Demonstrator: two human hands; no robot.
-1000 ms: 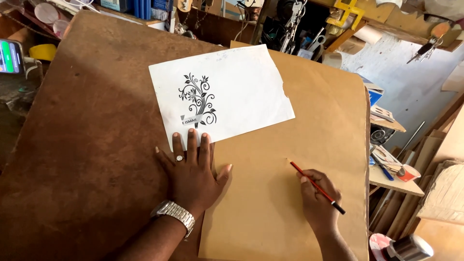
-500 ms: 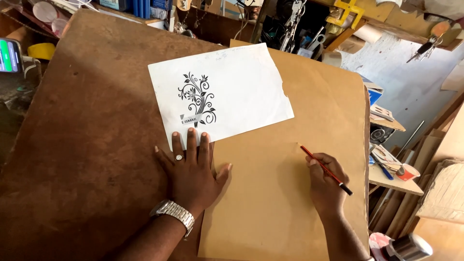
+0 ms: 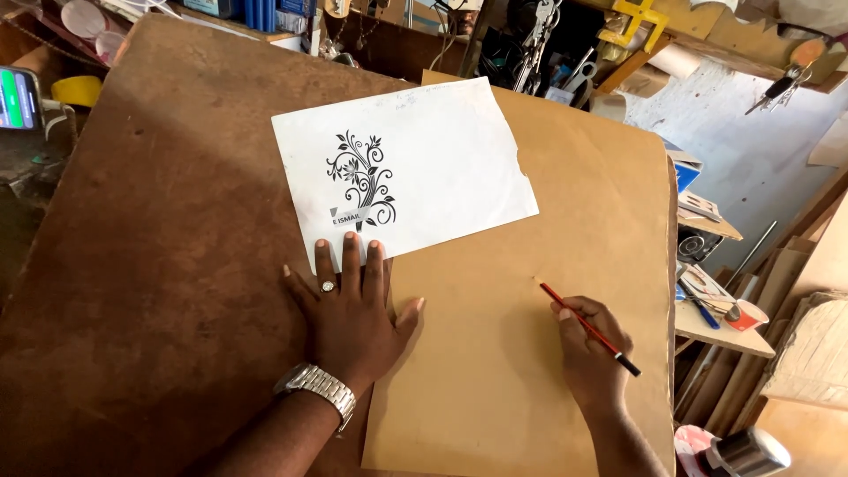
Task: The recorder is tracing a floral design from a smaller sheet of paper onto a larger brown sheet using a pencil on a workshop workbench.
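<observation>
Resting flat with its fingers spread, the left hand point(image 3: 349, 314) presses palm-down where the dark brown board point(image 3: 159, 265) meets the lighter tan sheet of hardboard point(image 3: 548, 230); a silver metal wristwatch point(image 3: 316, 387) sits on its wrist and a ring on one finger. Its three middle fingertips point(image 3: 352, 243) overlap the near edge of the white paper sheet printed with a black floral scroll design point(image 3: 402, 168), which lies just beyond the fingers and spreads across both boards, its right edge torn. To the right of that hand and well apart from it, the right hand point(image 3: 590, 353) has its fingers closed around a thin red pencil with a black end point(image 3: 586, 325). The pencil slants away from the fingers up and to the left, its tip touching or just above the tan sheet, short of the paper's near right corner. Beyond the paper, past all the fingers, a cluttered wooden shelf point(image 3: 565, 53) holds hanging tools.
</observation>
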